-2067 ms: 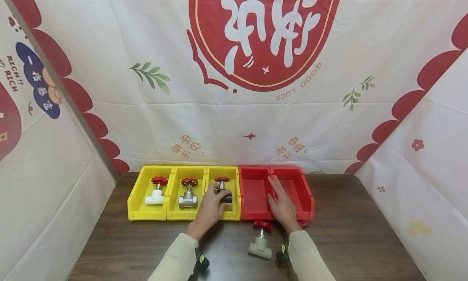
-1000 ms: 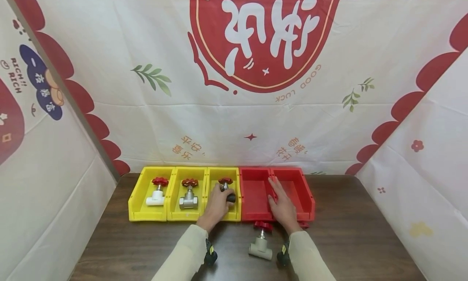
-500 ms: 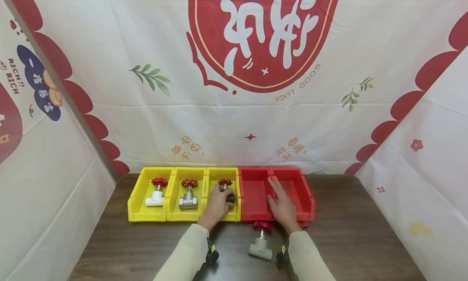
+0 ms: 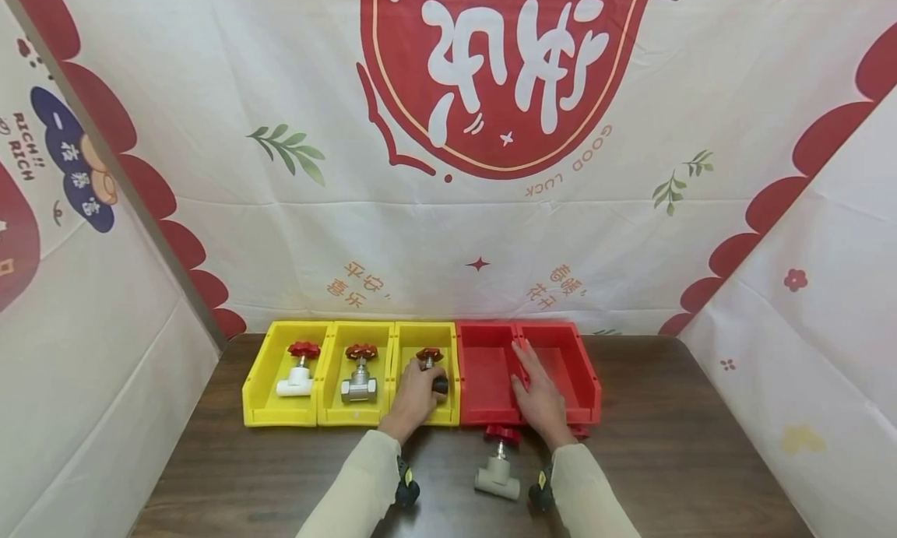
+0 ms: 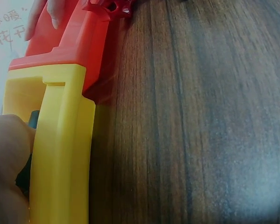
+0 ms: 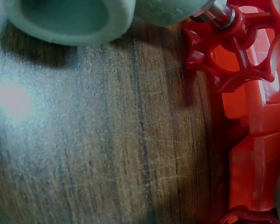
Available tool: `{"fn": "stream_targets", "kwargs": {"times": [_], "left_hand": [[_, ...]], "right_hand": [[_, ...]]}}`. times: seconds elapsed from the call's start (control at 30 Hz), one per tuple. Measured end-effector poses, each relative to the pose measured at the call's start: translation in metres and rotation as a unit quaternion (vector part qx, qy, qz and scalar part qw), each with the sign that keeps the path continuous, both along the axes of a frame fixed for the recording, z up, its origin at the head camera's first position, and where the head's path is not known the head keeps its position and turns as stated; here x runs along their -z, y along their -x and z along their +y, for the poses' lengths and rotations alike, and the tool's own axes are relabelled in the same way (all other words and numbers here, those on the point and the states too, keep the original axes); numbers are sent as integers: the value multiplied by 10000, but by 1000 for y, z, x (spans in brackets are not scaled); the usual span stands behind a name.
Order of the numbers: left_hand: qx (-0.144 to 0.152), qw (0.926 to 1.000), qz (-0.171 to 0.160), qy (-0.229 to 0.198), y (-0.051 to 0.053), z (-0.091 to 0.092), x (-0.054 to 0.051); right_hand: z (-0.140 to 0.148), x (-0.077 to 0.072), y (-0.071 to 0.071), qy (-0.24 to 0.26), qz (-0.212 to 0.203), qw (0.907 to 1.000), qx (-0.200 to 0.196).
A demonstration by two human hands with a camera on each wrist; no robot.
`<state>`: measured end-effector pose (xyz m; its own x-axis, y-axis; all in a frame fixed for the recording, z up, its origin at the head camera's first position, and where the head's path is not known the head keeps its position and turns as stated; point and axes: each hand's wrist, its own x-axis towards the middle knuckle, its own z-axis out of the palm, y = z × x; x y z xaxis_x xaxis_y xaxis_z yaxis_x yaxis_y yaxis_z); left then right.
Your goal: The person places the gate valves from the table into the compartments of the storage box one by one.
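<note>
My left hand (image 4: 412, 398) grips a black-bodied valve with a red handwheel (image 4: 429, 355) inside the third yellow bin (image 4: 452, 415). Its black pipe end (image 4: 440, 385) shows past the fingers; the rest of the body is covered. In the left wrist view, the left hand (image 5: 8, 161) reaches behind the bin's yellow front wall (image 5: 60, 154). My right hand (image 4: 543, 398) lies with fingers extended over the divider between two red bins (image 4: 489, 417). Just left of the right wrist, a grey valve (image 4: 498, 476) with a red handwheel lies on the table.
A white valve (image 4: 296, 381) and a metal valve (image 4: 360, 384) lie in the other yellow bins. Another red handwheel (image 4: 580, 431) peeks out behind the right wrist. The bins stand in a row on the wooden table (image 4: 666, 460), against a printed cloth backdrop (image 4: 420, 234).
My left hand has shifted slightly right and lower in the third yellow bin, still holding the black valve. The right hand stays in place over the red bins.
</note>
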<state>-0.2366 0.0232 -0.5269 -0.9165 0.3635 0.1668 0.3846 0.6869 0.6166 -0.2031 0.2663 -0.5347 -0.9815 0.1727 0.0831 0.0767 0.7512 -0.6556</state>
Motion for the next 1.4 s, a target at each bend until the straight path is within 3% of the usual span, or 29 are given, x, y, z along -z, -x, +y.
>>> {"fn": "stream_targets", "kwargs": {"times": [0.43,0.7,0.97,1.4], "left_hand": [[-183,9984,-458,263,-1,2,-2],[-209,9993,-229,230,0,2,0],[-336,9986,-317,249,0,4,2],[-346,9992,-32,209,-1,4,4]], "right_hand": [[0,1,1,-107,-28,9999,35],[-1,-1,1,-129,-70,9999,41],[-1,-2,0,-67,-137,9999,44],[-1,-1,0,-71,-146,9999,45]]}}
